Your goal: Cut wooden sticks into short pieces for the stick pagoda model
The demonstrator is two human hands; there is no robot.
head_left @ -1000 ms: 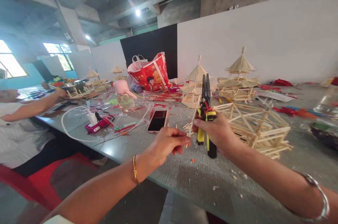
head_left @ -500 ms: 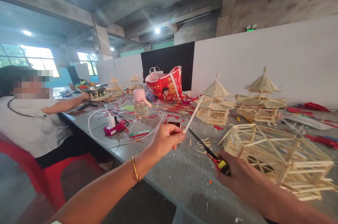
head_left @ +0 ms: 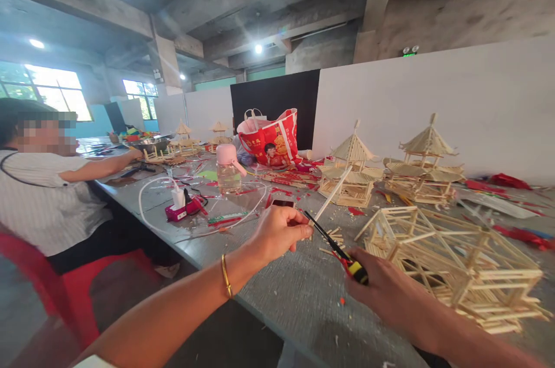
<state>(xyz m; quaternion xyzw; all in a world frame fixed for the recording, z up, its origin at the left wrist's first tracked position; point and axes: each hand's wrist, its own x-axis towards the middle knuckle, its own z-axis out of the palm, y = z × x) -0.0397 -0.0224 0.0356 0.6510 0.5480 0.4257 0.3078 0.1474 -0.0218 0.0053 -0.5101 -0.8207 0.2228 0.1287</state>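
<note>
My left hand (head_left: 284, 231) pinches the near end of a thin pale wooden stick (head_left: 332, 197), which slants up and away to the right. My right hand (head_left: 375, 275) is wrapped round the yellow, black and red handle of a long black-bladed cutting tool (head_left: 327, 236); whether it is a pair of scissors or a knife I cannot tell. Its tip lies beside the stick, close to my left fingertips. To the right of the tool stands an open frame of wooden sticks (head_left: 451, 258). Cut stick pieces (head_left: 336, 235) lie on the table behind the blade.
Two stick pagodas (head_left: 347, 174) (head_left: 422, 168) stand behind the frame. A pink-lidded bottle (head_left: 228, 171), a magenta power strip (head_left: 177, 213) with a white cable and a red bag (head_left: 271, 142) are on the grey table (head_left: 277, 290). A co-worker (head_left: 47, 200) sits at left.
The stick has tilted lower to the right. My right hand has moved slightly left, bringing the tool's tip against or very near the stick beside my left fingers. The view has shifted slightly.
</note>
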